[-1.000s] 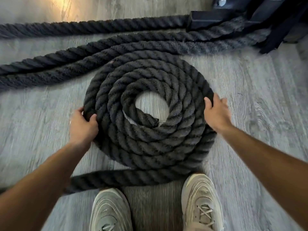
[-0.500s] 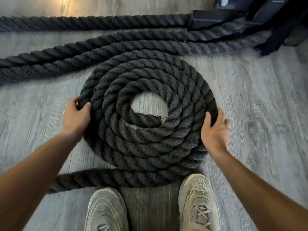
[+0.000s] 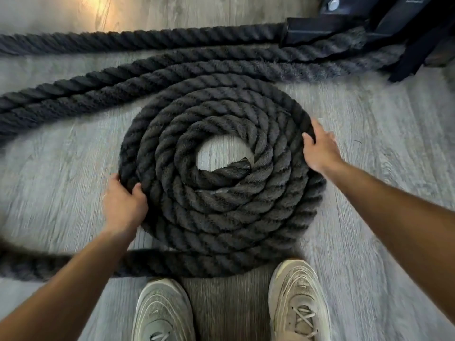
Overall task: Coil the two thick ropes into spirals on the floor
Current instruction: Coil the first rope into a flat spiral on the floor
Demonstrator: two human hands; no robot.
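A thick black rope lies wound into a flat spiral [image 3: 221, 207] on the grey floor, its cut end [image 3: 242, 166] showing in the open middle. My left hand [image 3: 124, 205] grips the spiral's outer turn at its lower left edge. My right hand [image 3: 320, 148] rests on the outer turn at the right edge, fingers curled over it. A loose tail [image 3: 49, 264] of the rope runs off to the left under my left forearm. More straight rope lengths [image 3: 123, 77] stretch across the floor beyond the spiral.
A black metal frame [image 3: 344, 28] stands at the top right, with the rope lengths running to it. My two light sneakers [image 3: 298, 301] stand just below the spiral on the wood-look floor [image 3: 381, 193].
The spiral has been turned and its inner end has shifted. My left hand slid lower on the left edge; my right hand moved up the right edge.
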